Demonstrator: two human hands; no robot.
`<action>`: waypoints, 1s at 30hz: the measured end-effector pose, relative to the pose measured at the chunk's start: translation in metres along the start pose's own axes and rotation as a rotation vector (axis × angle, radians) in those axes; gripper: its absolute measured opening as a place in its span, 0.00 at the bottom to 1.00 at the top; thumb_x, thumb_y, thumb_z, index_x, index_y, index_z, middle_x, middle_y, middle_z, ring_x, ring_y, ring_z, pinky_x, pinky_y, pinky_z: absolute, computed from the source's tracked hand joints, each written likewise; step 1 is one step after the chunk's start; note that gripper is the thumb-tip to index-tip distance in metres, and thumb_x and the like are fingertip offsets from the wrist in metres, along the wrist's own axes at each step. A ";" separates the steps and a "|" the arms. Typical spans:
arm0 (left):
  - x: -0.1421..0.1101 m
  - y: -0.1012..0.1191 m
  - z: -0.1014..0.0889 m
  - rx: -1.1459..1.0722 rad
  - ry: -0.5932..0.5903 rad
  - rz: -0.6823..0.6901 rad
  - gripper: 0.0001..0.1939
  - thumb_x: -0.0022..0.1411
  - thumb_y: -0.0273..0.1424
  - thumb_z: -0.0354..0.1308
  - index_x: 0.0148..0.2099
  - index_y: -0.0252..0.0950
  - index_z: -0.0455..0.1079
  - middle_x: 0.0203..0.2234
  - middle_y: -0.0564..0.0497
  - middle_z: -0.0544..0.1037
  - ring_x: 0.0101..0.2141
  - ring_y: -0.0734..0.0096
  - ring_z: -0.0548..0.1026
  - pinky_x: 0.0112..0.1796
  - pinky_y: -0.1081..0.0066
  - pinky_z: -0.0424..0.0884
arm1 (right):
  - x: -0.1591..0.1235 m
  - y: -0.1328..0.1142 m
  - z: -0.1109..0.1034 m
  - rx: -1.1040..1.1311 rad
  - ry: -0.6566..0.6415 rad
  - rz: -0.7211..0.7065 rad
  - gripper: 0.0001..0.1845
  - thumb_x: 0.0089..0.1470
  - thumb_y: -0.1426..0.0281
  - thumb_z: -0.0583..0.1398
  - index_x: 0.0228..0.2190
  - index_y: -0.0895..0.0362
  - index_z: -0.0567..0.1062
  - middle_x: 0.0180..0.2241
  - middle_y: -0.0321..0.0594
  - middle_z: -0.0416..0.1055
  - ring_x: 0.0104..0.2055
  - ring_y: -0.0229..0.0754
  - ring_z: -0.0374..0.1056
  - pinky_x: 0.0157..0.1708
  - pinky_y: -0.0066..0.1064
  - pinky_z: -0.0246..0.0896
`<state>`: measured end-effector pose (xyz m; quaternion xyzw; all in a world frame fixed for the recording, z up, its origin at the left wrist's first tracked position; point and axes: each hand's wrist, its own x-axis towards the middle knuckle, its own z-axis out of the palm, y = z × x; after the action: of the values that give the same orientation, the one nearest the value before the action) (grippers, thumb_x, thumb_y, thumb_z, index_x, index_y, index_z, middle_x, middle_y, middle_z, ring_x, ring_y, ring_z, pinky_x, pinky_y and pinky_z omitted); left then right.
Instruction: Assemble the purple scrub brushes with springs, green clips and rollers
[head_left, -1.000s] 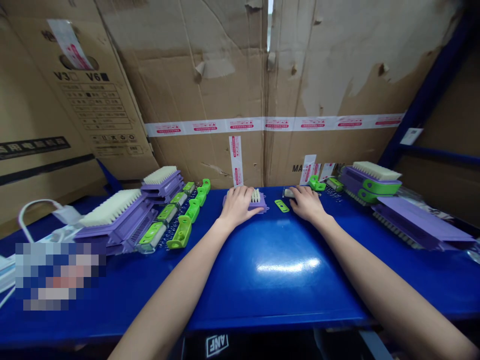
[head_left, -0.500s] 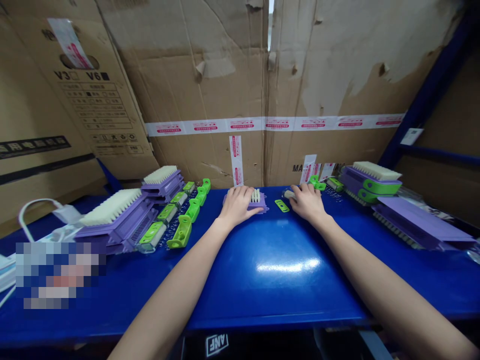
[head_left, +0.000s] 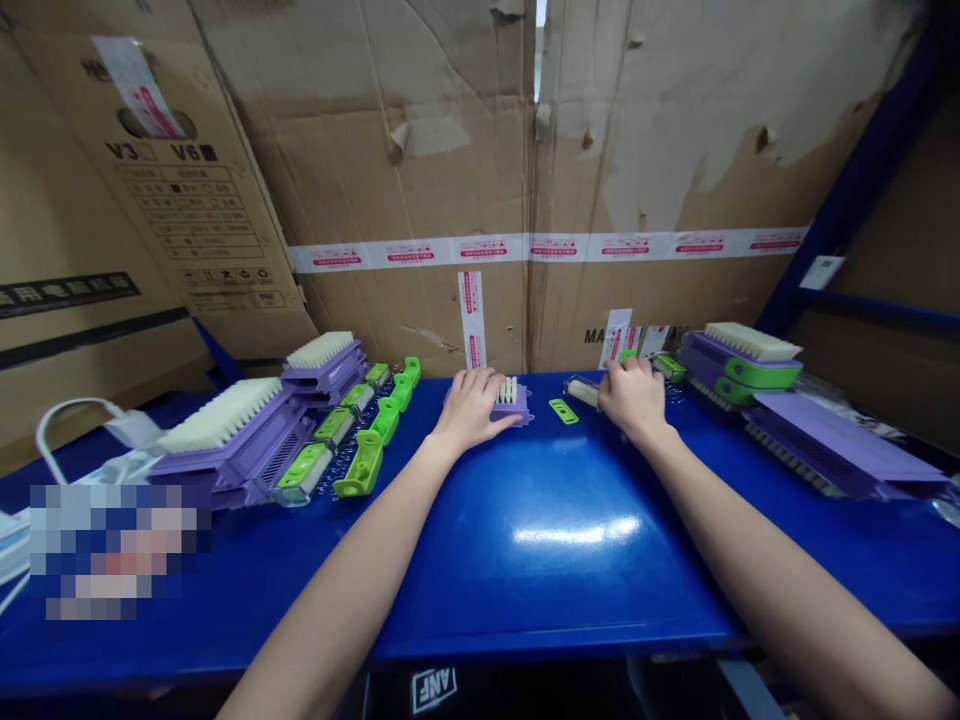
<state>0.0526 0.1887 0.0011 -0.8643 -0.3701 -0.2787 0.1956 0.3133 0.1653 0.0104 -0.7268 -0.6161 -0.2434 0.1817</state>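
My left hand (head_left: pixel 471 408) is closed over a purple brush part (head_left: pixel 513 404), with fingers over its far side and thumb along the near edge. Short cream bristles show beside the fingers. My right hand (head_left: pixel 632 398) has its fingers curled down at the table; what is under them is hidden. Just left of it lies a pale bar in a clear casing (head_left: pixel 581 391). A flat lime-green plate with holes (head_left: pixel 563 411) lies between the hands. Behind the right fingers, part of a green bracket (head_left: pixel 628 355) shows.
On the left are purple brushes with cream bristles (head_left: pixel 225 412), several green-topped clear cases (head_left: pixel 334 427) and a row of green brackets (head_left: pixel 385 421). On the right stand more purple brushes (head_left: pixel 847 445). Cardboard (head_left: pixel 420 180) walls the back of the blue table (head_left: pixel 555 590).
My right hand has moved right, off the pale bar, and now covers most of the green bracket. My left hand stays on the purple brush part, almost unmoved.
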 end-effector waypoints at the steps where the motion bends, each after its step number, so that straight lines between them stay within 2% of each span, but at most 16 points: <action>1: 0.000 -0.001 0.001 -0.003 0.003 0.001 0.32 0.56 0.52 0.55 0.53 0.32 0.64 0.49 0.39 0.70 0.50 0.53 0.66 0.50 0.57 0.59 | 0.001 0.007 0.001 -0.001 0.006 0.060 0.17 0.56 0.72 0.50 0.42 0.63 0.74 0.41 0.56 0.69 0.45 0.54 0.61 0.40 0.40 0.53; 6: -0.001 -0.002 0.002 0.008 0.002 -0.003 0.31 0.57 0.51 0.55 0.53 0.32 0.65 0.48 0.39 0.70 0.50 0.52 0.66 0.50 0.56 0.59 | 0.004 0.043 0.013 0.005 -0.019 0.364 0.19 0.54 0.71 0.51 0.44 0.64 0.74 0.44 0.59 0.67 0.47 0.56 0.61 0.41 0.44 0.56; 10: -0.001 -0.001 0.002 0.021 0.004 -0.009 0.31 0.57 0.51 0.55 0.52 0.31 0.65 0.48 0.39 0.70 0.49 0.52 0.66 0.50 0.57 0.59 | 0.003 0.062 0.026 0.035 -0.059 0.491 0.20 0.50 0.70 0.55 0.43 0.65 0.74 0.44 0.60 0.67 0.48 0.58 0.61 0.42 0.47 0.56; 14: -0.001 -0.001 0.002 0.034 -0.001 -0.011 0.31 0.57 0.51 0.54 0.52 0.31 0.65 0.47 0.39 0.70 0.49 0.53 0.66 0.50 0.57 0.59 | 0.004 0.069 0.032 0.038 -0.078 0.548 0.20 0.47 0.70 0.55 0.42 0.64 0.74 0.43 0.60 0.68 0.46 0.58 0.61 0.42 0.49 0.56; 20: -0.001 -0.001 0.002 0.026 -0.012 -0.016 0.31 0.57 0.52 0.54 0.53 0.32 0.65 0.47 0.40 0.71 0.49 0.52 0.66 0.50 0.57 0.59 | 0.006 0.070 0.023 0.042 -0.131 0.556 0.20 0.47 0.72 0.56 0.43 0.63 0.74 0.42 0.57 0.70 0.46 0.57 0.63 0.43 0.50 0.55; 24: -0.001 -0.001 0.001 0.030 -0.020 -0.019 0.31 0.57 0.51 0.54 0.52 0.31 0.64 0.47 0.40 0.71 0.48 0.53 0.66 0.49 0.58 0.59 | 0.006 0.069 0.017 0.062 -0.136 0.561 0.19 0.50 0.72 0.55 0.44 0.61 0.74 0.42 0.54 0.71 0.45 0.54 0.65 0.44 0.48 0.56; 30: -0.001 -0.001 0.001 0.026 -0.028 -0.021 0.31 0.58 0.52 0.54 0.53 0.32 0.64 0.47 0.40 0.70 0.49 0.53 0.66 0.50 0.58 0.59 | 0.007 0.068 0.011 0.129 -0.058 0.545 0.19 0.53 0.70 0.55 0.47 0.59 0.73 0.42 0.53 0.70 0.44 0.53 0.68 0.41 0.40 0.60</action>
<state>0.0519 0.1890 -0.0001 -0.8616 -0.3856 -0.2635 0.1988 0.3825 0.1654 0.0079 -0.8593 -0.4169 -0.1248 0.2687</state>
